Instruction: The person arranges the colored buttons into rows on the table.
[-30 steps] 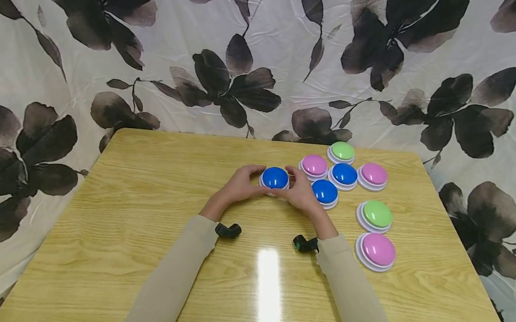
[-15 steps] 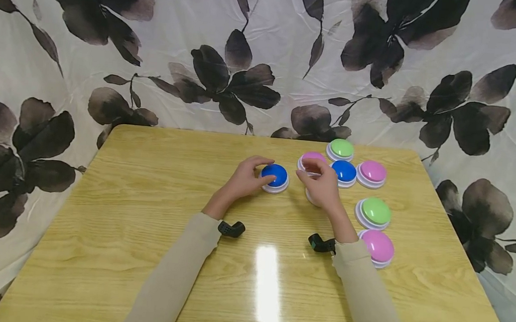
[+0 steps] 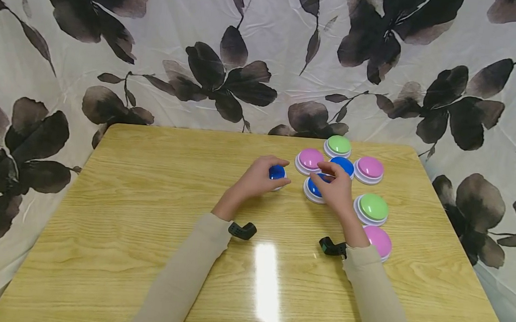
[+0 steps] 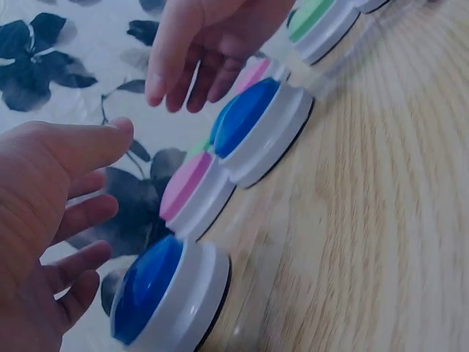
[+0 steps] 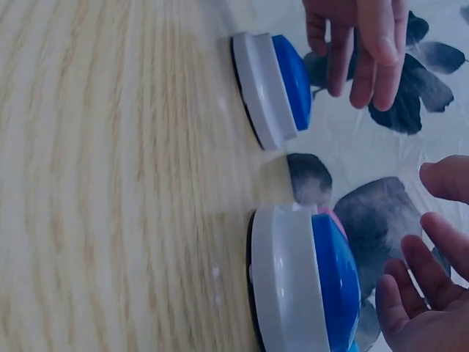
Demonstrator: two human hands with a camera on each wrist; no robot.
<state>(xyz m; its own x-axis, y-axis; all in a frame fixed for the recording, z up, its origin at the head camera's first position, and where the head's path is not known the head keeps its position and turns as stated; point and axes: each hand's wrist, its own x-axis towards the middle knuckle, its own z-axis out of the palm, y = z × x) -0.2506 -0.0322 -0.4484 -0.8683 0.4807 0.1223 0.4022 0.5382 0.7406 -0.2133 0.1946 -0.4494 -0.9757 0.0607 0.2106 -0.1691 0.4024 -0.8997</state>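
A blue dome button on a white round base (image 3: 277,173) stands on the table, partly hidden by my left hand (image 3: 258,177). In the left wrist view, the left fingers hang loosely above that button (image 4: 154,293), apart from it. My right hand (image 3: 338,191) hovers over a second blue button (image 3: 313,188) to the right. Seen from the right wrist, a gap separates the relaxed right fingers (image 5: 429,290) from this button's dome (image 5: 333,286). Neither hand holds anything. A third blue button (image 3: 342,165) sits just behind the right hand.
Pink buttons stand at the back (image 3: 309,158), back right (image 3: 370,167) and nearer right, where one (image 3: 378,242) is partly behind the right wrist. Green buttons stand at the far edge (image 3: 339,145) and right (image 3: 373,207). A floral cloth (image 3: 227,84) hangs behind the wooden table (image 3: 147,198).
The right hand has let go of the left blue button and moved right, over the second one. The left hand has come off its button and shifted slightly right above it.
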